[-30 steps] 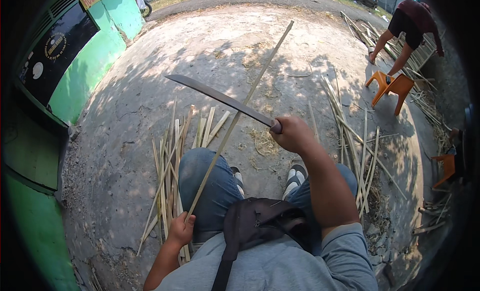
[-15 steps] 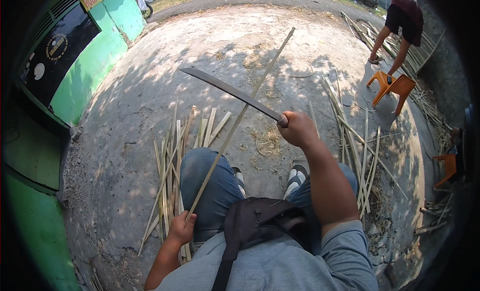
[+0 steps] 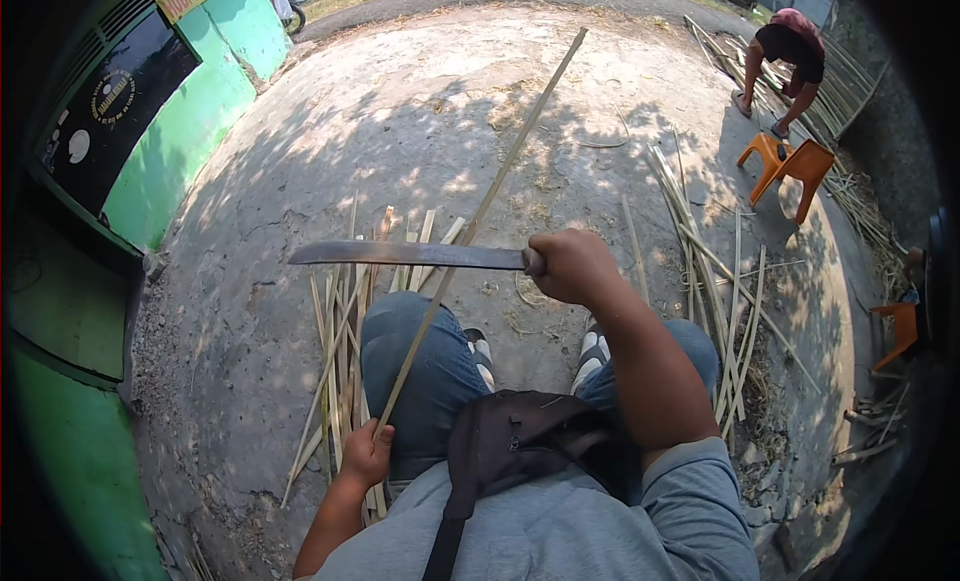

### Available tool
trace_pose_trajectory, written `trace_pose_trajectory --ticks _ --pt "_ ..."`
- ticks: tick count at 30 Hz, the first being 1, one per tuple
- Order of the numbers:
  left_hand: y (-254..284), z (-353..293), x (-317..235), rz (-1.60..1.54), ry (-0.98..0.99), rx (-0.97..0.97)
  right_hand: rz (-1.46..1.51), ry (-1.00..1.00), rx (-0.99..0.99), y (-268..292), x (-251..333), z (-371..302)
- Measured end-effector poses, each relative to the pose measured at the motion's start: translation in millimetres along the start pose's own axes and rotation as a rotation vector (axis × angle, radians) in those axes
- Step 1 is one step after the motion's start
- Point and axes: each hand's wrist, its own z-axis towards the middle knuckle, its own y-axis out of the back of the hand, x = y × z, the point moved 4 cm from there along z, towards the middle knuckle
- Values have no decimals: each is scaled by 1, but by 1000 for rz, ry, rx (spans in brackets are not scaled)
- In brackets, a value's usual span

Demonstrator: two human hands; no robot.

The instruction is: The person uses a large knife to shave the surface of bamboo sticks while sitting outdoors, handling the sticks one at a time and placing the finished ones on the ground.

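My left hand (image 3: 366, 455) is closed round the near end of a long, thin bamboo strip (image 3: 508, 169). The strip slants up and away to the right, past my left knee. In front of me my right hand (image 3: 574, 268) grips the handle of a machete (image 3: 410, 254). Its long dark blade points left, almost level, and crosses the strip above my knee. Whether blade and strip touch, I cannot tell. Beside my left leg lies a loose pile of split bamboo strips (image 3: 334, 381).
More bamboo strips (image 3: 735, 321) lie by my right leg. At the far right a person (image 3: 785, 66) bends over a bamboo heap (image 3: 838, 81) near an orange plastic chair (image 3: 790, 171). A green wall (image 3: 165, 186) stands at left. A black bag (image 3: 530, 441) rests on my lap.
The machete has come down and nearer along the strip, its blade turning from slanted to nearly level. My left hand stays in place. The other person has bent lower.
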Motion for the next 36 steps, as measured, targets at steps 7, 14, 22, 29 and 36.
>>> trace_pose_trajectory --ticks 7,14,22,29,36 --pt "4 4 -3 -15 36 49 247 -321 -1 -2 -46 -5" --pt "0 1 -1 -10 16 17 -4 93 50 -6 11 -8" --pt "3 0 -3 -28 11 19 -51 101 -47 -4 -11 1" --pt "7 4 -6 -49 51 88 215 -284 -96 -3 -50 -5" --pt "3 3 4 -39 42 55 -93 235 34 -7 20 -8"
